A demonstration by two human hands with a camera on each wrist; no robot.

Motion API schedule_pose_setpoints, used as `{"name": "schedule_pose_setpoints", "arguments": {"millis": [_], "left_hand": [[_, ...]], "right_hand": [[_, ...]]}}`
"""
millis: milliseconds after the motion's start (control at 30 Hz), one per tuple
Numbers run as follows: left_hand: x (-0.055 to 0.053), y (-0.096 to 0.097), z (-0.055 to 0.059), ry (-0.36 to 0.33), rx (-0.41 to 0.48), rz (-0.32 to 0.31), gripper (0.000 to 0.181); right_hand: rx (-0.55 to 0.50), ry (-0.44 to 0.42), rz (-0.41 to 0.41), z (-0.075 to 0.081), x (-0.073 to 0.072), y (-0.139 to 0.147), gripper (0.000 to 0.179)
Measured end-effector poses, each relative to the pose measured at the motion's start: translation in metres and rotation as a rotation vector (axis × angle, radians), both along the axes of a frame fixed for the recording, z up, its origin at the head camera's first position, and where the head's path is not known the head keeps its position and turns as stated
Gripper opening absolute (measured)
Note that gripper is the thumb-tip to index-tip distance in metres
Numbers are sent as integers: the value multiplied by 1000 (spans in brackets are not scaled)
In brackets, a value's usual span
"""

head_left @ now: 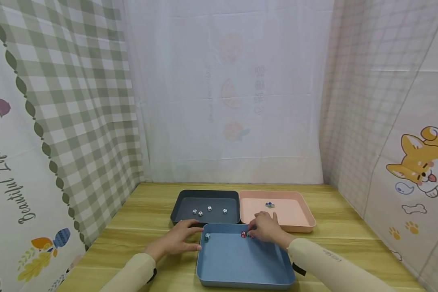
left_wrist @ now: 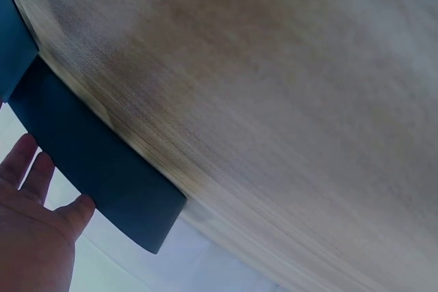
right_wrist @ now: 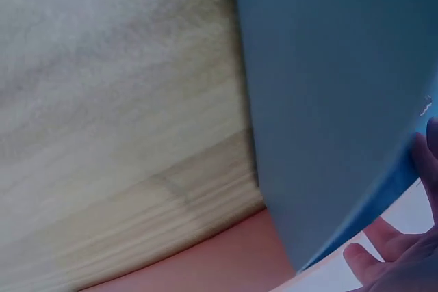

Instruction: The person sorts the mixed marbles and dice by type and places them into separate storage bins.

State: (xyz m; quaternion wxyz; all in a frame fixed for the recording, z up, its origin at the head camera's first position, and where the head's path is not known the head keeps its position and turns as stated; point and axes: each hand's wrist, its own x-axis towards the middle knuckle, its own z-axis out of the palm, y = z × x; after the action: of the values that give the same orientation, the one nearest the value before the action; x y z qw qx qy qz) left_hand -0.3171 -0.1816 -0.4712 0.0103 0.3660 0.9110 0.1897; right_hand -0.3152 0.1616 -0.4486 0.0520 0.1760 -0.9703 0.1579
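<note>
A blue tray point(head_left: 246, 261) lies in front on the table, with several red dice point(head_left: 243, 234) near its back edge. Over these dice my right hand point(head_left: 267, 228) reaches down, thumb and index fingertips right at them; whether they pinch one I cannot tell. A pale die point(head_left: 207, 236) sits in the tray's back left corner. My left hand point(head_left: 176, 239) is at the tray's left side, fingers spread and fingertips close to the rim. In the left wrist view, its fingers point(left_wrist: 42, 169) are extended beside a dark tray wall point(left_wrist: 96, 162).
Behind stands a dark navy tray point(head_left: 204, 199) holding several white dice point(head_left: 200, 213). To its right, a pink tray point(head_left: 288, 207) holds a small cluster of blue and clear dice point(head_left: 269, 205). The wooden table point(head_left: 146, 215) is bounded by hanging cloths point(head_left: 226, 101).
</note>
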Motion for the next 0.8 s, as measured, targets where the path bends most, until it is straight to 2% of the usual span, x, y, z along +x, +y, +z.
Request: {"name": "schedule_pose_setpoints", "arguments": {"millis": [167, 533, 800], "left_hand": [[0, 0, 0, -11, -3, 4, 64], [0, -1, -1, -15, -12, 7, 64], [2, 0, 2, -20, -5, 3, 65]], "right_hand": [[11, -9, 3, -4, 3, 0, 9], [-11, 21, 21, -19, -1, -1, 12], [-34, 16, 25, -22, 0, -1, 11]]}}
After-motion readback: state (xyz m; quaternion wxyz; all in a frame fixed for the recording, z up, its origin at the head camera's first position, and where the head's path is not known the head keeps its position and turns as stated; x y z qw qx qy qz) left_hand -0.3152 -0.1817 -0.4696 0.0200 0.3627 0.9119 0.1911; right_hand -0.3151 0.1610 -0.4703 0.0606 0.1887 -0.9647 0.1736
